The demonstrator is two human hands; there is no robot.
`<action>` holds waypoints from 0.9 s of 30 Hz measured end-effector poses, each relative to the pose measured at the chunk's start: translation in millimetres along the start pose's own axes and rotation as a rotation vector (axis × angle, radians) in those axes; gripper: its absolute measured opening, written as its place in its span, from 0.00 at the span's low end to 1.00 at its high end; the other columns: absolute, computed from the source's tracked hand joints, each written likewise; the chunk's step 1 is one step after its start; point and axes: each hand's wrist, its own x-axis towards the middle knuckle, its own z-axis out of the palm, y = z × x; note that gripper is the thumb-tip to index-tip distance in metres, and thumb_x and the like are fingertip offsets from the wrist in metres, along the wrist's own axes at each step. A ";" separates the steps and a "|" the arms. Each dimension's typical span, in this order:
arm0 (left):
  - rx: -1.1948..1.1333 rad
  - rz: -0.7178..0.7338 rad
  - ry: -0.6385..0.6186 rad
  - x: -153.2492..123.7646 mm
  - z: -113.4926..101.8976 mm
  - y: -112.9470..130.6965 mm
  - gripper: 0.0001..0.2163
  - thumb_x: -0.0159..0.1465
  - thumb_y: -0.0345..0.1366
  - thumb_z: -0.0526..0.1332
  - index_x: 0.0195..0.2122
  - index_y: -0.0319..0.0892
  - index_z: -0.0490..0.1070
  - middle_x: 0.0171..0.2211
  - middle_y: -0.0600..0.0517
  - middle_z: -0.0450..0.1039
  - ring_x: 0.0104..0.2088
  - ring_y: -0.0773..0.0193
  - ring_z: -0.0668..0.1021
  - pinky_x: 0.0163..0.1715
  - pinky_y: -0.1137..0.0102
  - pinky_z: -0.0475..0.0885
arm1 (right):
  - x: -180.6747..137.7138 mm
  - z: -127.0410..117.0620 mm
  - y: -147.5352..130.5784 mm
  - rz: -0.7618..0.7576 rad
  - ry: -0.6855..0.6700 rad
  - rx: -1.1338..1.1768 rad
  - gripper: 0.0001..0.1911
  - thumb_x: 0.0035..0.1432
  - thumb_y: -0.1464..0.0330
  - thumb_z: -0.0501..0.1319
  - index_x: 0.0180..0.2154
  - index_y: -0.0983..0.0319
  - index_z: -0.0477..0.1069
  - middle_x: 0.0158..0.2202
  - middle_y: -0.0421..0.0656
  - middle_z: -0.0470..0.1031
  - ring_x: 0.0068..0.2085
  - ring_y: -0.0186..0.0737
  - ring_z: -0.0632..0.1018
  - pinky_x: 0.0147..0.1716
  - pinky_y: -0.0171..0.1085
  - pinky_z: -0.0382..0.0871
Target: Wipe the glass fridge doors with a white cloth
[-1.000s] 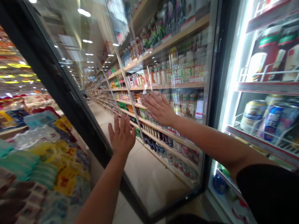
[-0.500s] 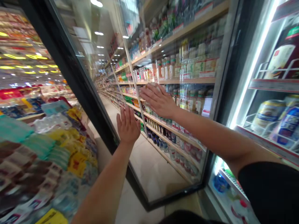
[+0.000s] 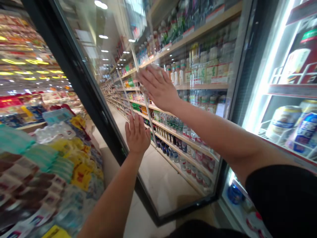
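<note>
A glass cooler door point(image 3: 163, 195) with a black frame stands swung open before me. My right hand point(image 3: 158, 86) is laid flat on the upper middle of the pane, fingers stretched out to the upper left. Something pale shows along its fingertips; whether it is a cloth or a reflection, I cannot tell. Lower and to the left, my left hand point(image 3: 137, 134) has its palm toward the glass near the black door frame point(image 3: 95, 109), with fingers upright and the thumb apart. No object shows in it.
At the right is the lit cooler, with cans point(image 3: 284, 122) and a dark bottle point(image 3: 300, 62) in wire racks. Shelves of bottles point(image 3: 215, 69) appear in the glass. Heaped packaged goods point(image 3: 79, 168) lie at the left, beside a pale floor point(image 3: 142, 211).
My right hand has slid up and a little left across the glass, its forearm following. My left hand has stayed nearly in place.
</note>
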 end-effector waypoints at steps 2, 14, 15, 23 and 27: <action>0.011 0.006 0.009 0.4 -0.3 0.3 0.33 0.70 0.39 0.54 0.72 0.35 0.41 0.70 0.36 0.49 0.72 0.50 0.47 0.70 0.51 0.46 | 12.6 3.3 -1.0 0.126 0.084 -0.016 0.27 0.72 0.64 0.44 0.69 0.63 0.55 0.72 0.47 0.54 0.73 0.49 0.49 0.71 0.55 0.42; -0.012 -0.030 -0.038 -0.5 -0.3 -0.9 0.32 0.71 0.41 0.52 0.72 0.35 0.43 0.70 0.36 0.48 0.72 0.49 0.46 0.70 0.48 0.45 | 7.3 10.1 5.4 0.031 0.126 0.072 0.28 0.72 0.64 0.37 0.63 0.62 0.66 0.71 0.40 0.57 0.73 0.48 0.47 0.70 0.53 0.41; -0.011 -0.030 -0.035 -0.5 -0.2 -0.7 0.32 0.71 0.41 0.52 0.72 0.35 0.43 0.70 0.36 0.48 0.72 0.49 0.46 0.70 0.48 0.45 | -4.4 10.4 6.5 0.075 0.119 0.076 0.26 0.73 0.64 0.41 0.64 0.62 0.64 0.71 0.41 0.56 0.74 0.49 0.43 0.71 0.56 0.38; -0.022 -0.040 -0.043 -0.1 0.0 -0.1 0.31 0.71 0.41 0.52 0.71 0.34 0.46 0.70 0.36 0.48 0.72 0.51 0.45 0.71 0.50 0.44 | -104.6 7.4 -6.3 -0.190 -0.144 0.106 0.31 0.70 0.68 0.52 0.71 0.53 0.48 0.72 0.39 0.54 0.74 0.43 0.49 0.73 0.56 0.39; -0.049 -0.068 -0.053 -0.2 -1.4 0.6 0.30 0.71 0.42 0.51 0.71 0.34 0.48 0.70 0.36 0.49 0.72 0.50 0.47 0.71 0.49 0.45 | -112.5 2.6 7.3 0.180 -0.035 0.028 0.30 0.71 0.66 0.49 0.71 0.57 0.47 0.73 0.45 0.52 0.74 0.49 0.47 0.71 0.59 0.40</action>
